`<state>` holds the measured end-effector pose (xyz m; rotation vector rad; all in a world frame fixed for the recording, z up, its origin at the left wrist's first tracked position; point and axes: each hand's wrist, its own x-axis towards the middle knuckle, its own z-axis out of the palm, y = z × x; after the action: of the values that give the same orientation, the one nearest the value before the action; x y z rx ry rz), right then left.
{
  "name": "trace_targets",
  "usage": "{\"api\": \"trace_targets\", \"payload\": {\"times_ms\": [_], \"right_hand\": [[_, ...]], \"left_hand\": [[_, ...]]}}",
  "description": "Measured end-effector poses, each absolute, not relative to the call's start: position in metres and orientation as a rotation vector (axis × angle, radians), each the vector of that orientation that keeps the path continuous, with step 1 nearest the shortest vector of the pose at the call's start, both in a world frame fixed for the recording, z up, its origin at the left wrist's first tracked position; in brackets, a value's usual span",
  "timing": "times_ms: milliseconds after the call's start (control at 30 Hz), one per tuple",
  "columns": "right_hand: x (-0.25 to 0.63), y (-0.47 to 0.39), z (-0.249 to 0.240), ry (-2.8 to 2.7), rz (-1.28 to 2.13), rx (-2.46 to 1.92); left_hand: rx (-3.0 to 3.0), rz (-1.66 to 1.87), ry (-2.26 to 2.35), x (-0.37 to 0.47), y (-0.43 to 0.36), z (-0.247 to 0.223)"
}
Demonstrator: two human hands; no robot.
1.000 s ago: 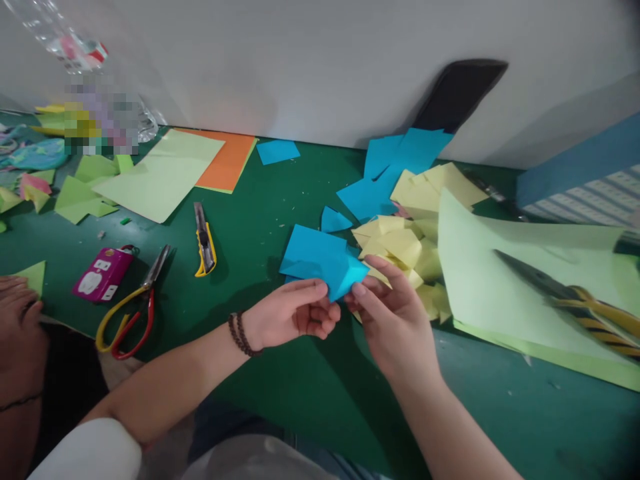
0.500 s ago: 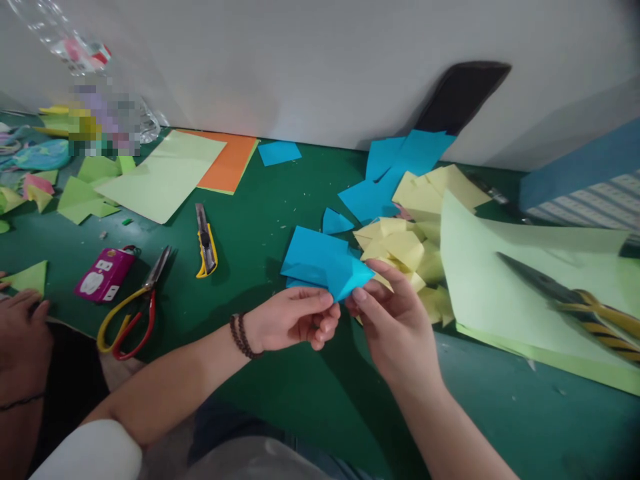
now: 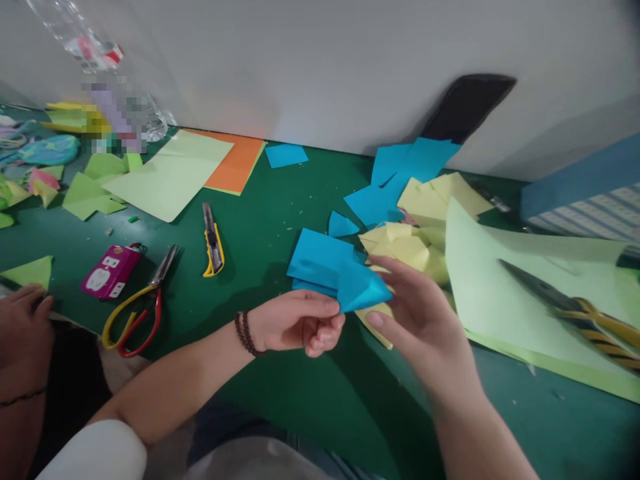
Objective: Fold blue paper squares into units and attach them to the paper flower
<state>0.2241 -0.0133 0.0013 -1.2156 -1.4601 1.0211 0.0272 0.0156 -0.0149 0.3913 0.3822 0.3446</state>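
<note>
Between thumb and fingers, my left hand [image 3: 313,320] pinches one corner of a folded blue paper [image 3: 363,285], whose pointed end faces right. Around that point my right hand [image 3: 425,313] is open, thumb and fingers apart; whether a fingertip touches the paper I cannot tell. Behind the folded piece lie flat blue paper squares [image 3: 320,253] on the green table. Farther back are a small blue paper triangle [image 3: 342,225] and more blue sheets [image 3: 385,193]. Pale yellow folded papers [image 3: 400,243] are partly hidden by my right hand.
Left stand a yellow utility knife [image 3: 213,243], red-and-yellow scissors [image 3: 150,293] and a purple box [image 3: 111,271]. Another person's hand [image 3: 25,320] rests at the left edge. Black-and-yellow scissors [image 3: 575,310] lie on pale green sheets [image 3: 490,267] at right. A plastic bottle [image 3: 100,60] stands against the wall.
My right hand has let go of the folded paper's tip and moved right, its fingers spreading. My left hand keeps its pinch. The view has shifted slightly.
</note>
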Motion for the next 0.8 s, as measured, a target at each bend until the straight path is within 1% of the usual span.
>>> {"api": "trace_targets", "payload": {"times_ms": [67,133,267,400,567,700,800], "right_hand": [[0.228,-0.012,0.007,-1.692,0.783,-1.235],[0.229,-0.011,0.014,-1.866,0.673,-1.21],[0.227,-0.009,0.023,-1.996,0.673,-1.195],[0.227,0.006,0.029,-1.947,0.69,-1.303],[0.226,0.071,0.033,-1.887,0.456,-1.651],[0.212,0.12,0.025,-1.971,0.365,-1.924],[0.203,0.132,0.015,-2.038,0.288,-2.093]], "left_hand": [[0.39,0.319,0.4,0.026,0.018,-0.016],[0.397,0.288,0.413,0.025,0.02,-0.017],[0.415,0.284,0.427,0.023,0.023,-0.018],[0.375,0.44,0.439,0.02,0.027,-0.017],[0.266,0.743,0.579,0.019,0.036,-0.016],[0.167,0.856,0.654,0.016,0.043,-0.017],[0.136,0.921,0.677,0.013,0.047,-0.016]]}}
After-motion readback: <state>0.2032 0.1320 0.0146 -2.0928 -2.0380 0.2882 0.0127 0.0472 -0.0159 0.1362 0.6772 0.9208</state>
